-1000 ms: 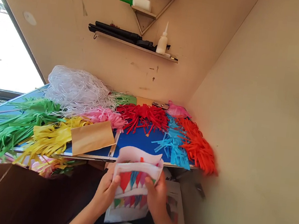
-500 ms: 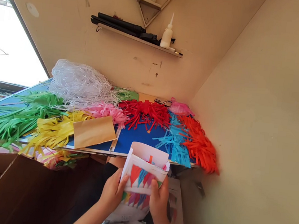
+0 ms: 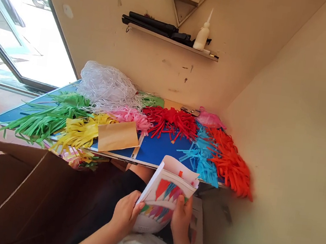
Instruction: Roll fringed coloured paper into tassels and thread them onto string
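A white paper packet (image 3: 152,190), printed with rows of coloured tassels, is held over my lap. Its top end gapes, and a bit of red shows inside. My left hand (image 3: 126,211) grips the packet's left edge, thumb on the front. On the right side my right hand (image 3: 181,216) clasps it, thumb pressed on the printed face. The fingers behind the packet are hidden. Just beyond it, on the blue table (image 3: 155,149), lie bunches of cut strips: red (image 3: 174,122), light blue (image 3: 202,154), orange (image 3: 232,162), pink (image 3: 130,118), yellow (image 3: 81,131) and green (image 3: 53,118).
A brown paper piece (image 3: 119,136) lies at the table's front edge. White string (image 3: 106,85) is heaped at the back, and a phone (image 3: 190,111) rests near the wall. A cardboard box (image 3: 3,185) stands at lower left. A wall shelf (image 3: 172,42) carries a glue bottle (image 3: 202,36).
The camera view has turned left, so the scene sits farther right. The packet has tilted to the right, and my left hand holds it lower on its edge.
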A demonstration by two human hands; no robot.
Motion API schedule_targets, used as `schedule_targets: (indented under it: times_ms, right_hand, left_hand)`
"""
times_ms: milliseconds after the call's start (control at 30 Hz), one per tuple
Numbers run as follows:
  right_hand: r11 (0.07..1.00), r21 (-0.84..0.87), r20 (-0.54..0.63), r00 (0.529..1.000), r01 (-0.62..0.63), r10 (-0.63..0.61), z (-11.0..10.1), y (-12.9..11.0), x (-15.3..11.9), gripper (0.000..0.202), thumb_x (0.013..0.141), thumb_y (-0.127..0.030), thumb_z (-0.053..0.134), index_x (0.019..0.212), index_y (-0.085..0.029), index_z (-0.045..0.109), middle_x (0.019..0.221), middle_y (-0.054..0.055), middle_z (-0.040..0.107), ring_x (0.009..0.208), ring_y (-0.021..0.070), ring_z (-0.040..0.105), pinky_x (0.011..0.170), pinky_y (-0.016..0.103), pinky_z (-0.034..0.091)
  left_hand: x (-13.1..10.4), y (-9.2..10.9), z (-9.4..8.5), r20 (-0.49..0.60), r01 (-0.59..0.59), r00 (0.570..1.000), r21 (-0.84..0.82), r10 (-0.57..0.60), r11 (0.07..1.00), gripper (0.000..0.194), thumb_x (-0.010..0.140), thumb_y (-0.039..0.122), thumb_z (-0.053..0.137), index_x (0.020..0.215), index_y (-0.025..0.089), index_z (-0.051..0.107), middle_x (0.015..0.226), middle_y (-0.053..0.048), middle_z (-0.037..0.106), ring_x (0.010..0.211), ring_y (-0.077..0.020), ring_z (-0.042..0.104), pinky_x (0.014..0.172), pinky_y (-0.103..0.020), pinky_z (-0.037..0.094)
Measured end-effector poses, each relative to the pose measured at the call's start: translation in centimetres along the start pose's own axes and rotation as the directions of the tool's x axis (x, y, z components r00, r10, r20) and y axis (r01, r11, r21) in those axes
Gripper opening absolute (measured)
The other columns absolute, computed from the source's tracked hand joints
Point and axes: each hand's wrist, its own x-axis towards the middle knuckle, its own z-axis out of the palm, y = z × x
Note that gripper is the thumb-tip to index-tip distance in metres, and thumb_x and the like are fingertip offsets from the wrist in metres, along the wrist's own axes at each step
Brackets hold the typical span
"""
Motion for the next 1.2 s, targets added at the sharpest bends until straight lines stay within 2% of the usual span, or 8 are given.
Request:
schedule_targets:
  times_ms: [100, 200, 500, 667, 833, 1000, 1100, 1200]
  right_hand:
    - [0.995, 0.049, -0.041, 0.995, -0.085, 0.087, -0.2, 0.6, -0.1, 0.056, 0.087, -0.053, 0.053, 0.131, -0.019, 0.049, 0.113, 0.011, 0.068, 0.102, 0.0257, 0.065, 0.087, 0.039, 0.052]
    - [0.99, 0.087, -0.08, 0.989, -0.115, 0.122, -0.3, 1.2, -0.4, 0.059, 0.088, -0.055, 0.049, 0.134, -0.018, 0.045, 0.108, 0.01, 0.07, 0.096, 0.0257, 0.068, 0.081, 0.039, 0.054]
    - [0.999, -0.05, -0.049, 0.999, -0.005, 0.002, -0.5, 1.4, -0.6, 0.056, 0.093, -0.051, 0.041, 0.138, -0.018, 0.041, 0.107, 0.011, 0.07, 0.092, 0.0241, 0.068, 0.078, 0.036, 0.054]
    - [0.993, -0.119, -0.055, 0.998, -0.017, 0.01, -0.6, 1.3, -0.8, 0.059, 0.09, -0.054, 0.044, 0.136, -0.018, 0.043, 0.11, 0.012, 0.069, 0.094, 0.0264, 0.067, 0.079, 0.038, 0.052]
    - [0.985, -0.157, 0.016, 0.997, 0.075, -0.073, 0.0, -0.5, -1.1, 0.063, 0.086, -0.059, 0.048, 0.132, -0.016, 0.048, 0.112, 0.015, 0.067, 0.101, 0.03, 0.064, 0.083, 0.041, 0.05]
    - [0.963, -0.204, 0.12, 0.981, 0.174, -0.152, 1.1, -2.8, -1.4, 0.048, 0.087, -0.051, 0.056, 0.122, -0.019, 0.054, 0.106, 0.012, 0.068, 0.097, 0.028, 0.065, 0.082, 0.039, 0.051]
    - [0.964, -0.15, 0.166, 0.967, 0.22, -0.195, 1.6, -3.6, -1.3, 0.042, 0.091, -0.054, 0.048, 0.113, -0.02, 0.058, 0.1, 0.009, 0.068, 0.091, 0.0253, 0.065, 0.078, 0.036, 0.052]
    - [0.97, -0.104, 0.145, 0.968, 0.221, -0.205, 1.5, -4.6, -0.7, 0.043, 0.094, -0.05, 0.044, 0.124, -0.02, 0.052, 0.112, 0.012, 0.064, 0.099, 0.0247, 0.064, 0.082, 0.037, 0.051]
  left_hand:
    - [0.0, 1.1, -1.0, 0.025, -0.069, 0.997, -0.038, 0.07, 0.997, 0.055, 0.095, 0.06, 0.018, 0.09, 0.022, 0.057, 0.075, -0.004, 0.064, 0.067, -0.0184, 0.061, 0.061, -0.029, 0.045]
    - [-0.2, 2.0, -1.5, 0.007, -0.086, 0.996, -0.024, 0.086, 0.996, 0.042, 0.098, 0.049, 0.026, 0.082, 0.021, 0.054, 0.071, -0.002, 0.06, 0.063, -0.017, 0.057, 0.059, -0.027, 0.042]
    - [-1.1, 1.4, -1.0, -0.086, -0.124, 0.989, -0.022, 0.122, 0.992, 0.041, 0.099, 0.044, 0.028, 0.073, 0.021, 0.051, 0.066, -0.002, 0.054, 0.059, -0.016, 0.052, 0.055, -0.027, 0.038]
    - [-0.9, 1.5, -1.5, -0.021, -0.095, 0.995, -0.111, 0.094, 0.989, 0.035, 0.098, 0.04, 0.032, 0.109, 0.02, 0.058, 0.089, -0.008, 0.064, 0.08, -0.0201, 0.059, 0.07, -0.031, 0.046]
    - [0.1, 1.1, -2.2, -0.031, 0.018, 0.999, -0.172, -0.023, 0.985, 0.035, 0.097, 0.037, 0.033, 0.084, 0.02, 0.061, 0.073, -0.005, 0.061, 0.068, -0.0185, 0.058, 0.064, -0.029, 0.047]
    - [2.5, 1.5, -3.9, 0.005, 0.051, 0.999, -0.332, -0.052, 0.942, 0.039, 0.096, 0.039, 0.036, 0.127, 0.019, 0.05, 0.112, -0.012, 0.065, 0.101, -0.0225, 0.063, 0.087, -0.035, 0.051]
    - [4.2, 2.2, -4.4, -0.06, 0.036, 0.996, -0.347, -0.06, 0.937, 0.035, 0.096, 0.04, 0.037, 0.115, 0.018, 0.057, 0.109, -0.011, 0.067, 0.1, -0.0229, 0.063, 0.087, -0.034, 0.051]
    - [4.8, 2.3, -4.5, -0.08, 0.033, 0.995, -0.343, -0.065, 0.939, 0.034, 0.095, 0.042, 0.038, 0.104, 0.019, 0.061, 0.099, -0.009, 0.07, 0.091, -0.0223, 0.066, 0.079, -0.031, 0.054]
